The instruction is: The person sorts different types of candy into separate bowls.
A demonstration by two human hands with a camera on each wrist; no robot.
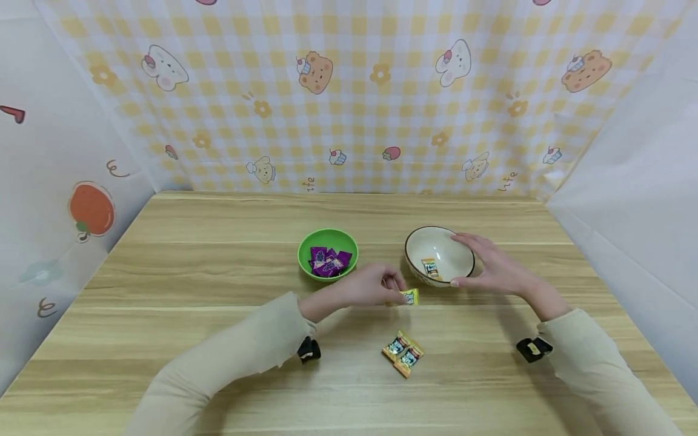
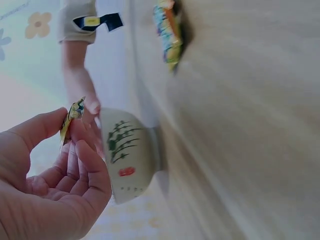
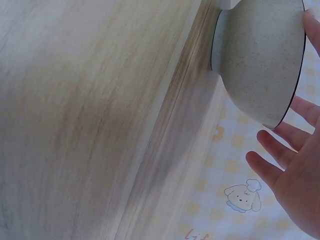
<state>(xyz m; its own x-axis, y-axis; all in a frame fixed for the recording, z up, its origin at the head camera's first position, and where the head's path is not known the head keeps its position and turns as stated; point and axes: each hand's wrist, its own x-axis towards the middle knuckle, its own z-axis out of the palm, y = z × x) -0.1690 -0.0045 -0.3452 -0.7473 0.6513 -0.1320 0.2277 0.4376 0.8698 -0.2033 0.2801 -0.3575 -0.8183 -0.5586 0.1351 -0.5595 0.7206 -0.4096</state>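
Note:
My left hand [image 1: 376,286] pinches a yellow wrapped candy [image 1: 411,297] between thumb and fingertips, a little in front of the cream bowl [image 1: 448,254]. In the left wrist view the candy [image 2: 73,118] stands edge-on, the bowl [image 2: 129,155] behind it showing a painted green and red pattern. My right hand [image 1: 493,266] spans the bowl's right side, thumb at the near rim and fingers toward the far rim. The right wrist view shows its fingers [image 3: 285,145] spread and fairly straight, some apart from the bowl. Inside the bowl lies one yellow candy [image 1: 431,268].
Two yellow-orange wrapped candies [image 1: 403,353] lie together on the wooden table [image 1: 218,254], nearer than the left hand. Left of the cream bowl stands a green bowl [image 1: 327,234] holding several purple wrapped candies [image 1: 329,263]. A checked cloth [image 1: 349,121] hangs behind the table.

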